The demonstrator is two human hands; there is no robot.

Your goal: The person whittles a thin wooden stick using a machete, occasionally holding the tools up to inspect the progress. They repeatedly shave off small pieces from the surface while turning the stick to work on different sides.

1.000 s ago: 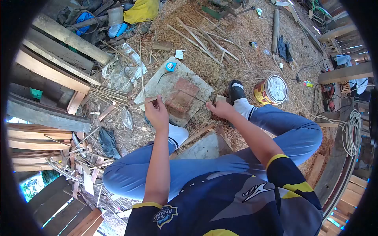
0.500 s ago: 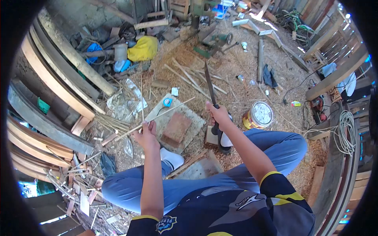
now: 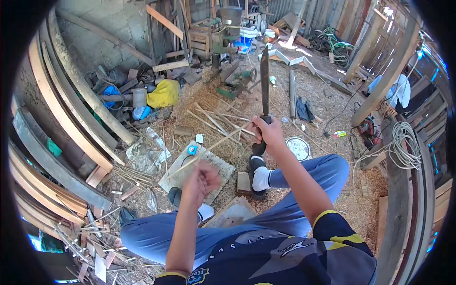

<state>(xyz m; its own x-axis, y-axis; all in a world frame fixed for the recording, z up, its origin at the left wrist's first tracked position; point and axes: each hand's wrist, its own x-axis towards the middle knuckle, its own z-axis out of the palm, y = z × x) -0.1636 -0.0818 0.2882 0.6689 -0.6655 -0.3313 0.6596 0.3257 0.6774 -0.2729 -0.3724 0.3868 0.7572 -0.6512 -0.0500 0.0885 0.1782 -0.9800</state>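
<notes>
My right hand (image 3: 267,131) is wrapped round the black handle of a machete (image 3: 265,85), whose long dark blade points up. A thin wooden strip (image 3: 216,144) slants from the fingers of that hand down to the left; its far end hangs over a board. Motion smears my left hand (image 3: 202,180), which is just below the strip with its fingers partly curled; whether it touches anything cannot be made out. The board (image 3: 221,172) lies on the ground between my feet, with a blue tape measure (image 3: 191,149) on it.
Several loose sticks (image 3: 213,118) lie on the shavings ahead. A paint can (image 3: 298,148) stands beyond my right knee. Curved timbers (image 3: 61,114) lean at the left. Coiled rope (image 3: 405,146) hangs at the right. A green metal machine part (image 3: 235,88) sits farther off.
My left hand has let go of the strip and moved down and right. The strip's upper end now meets my right hand. The machete is more upright, and the view has tipped up.
</notes>
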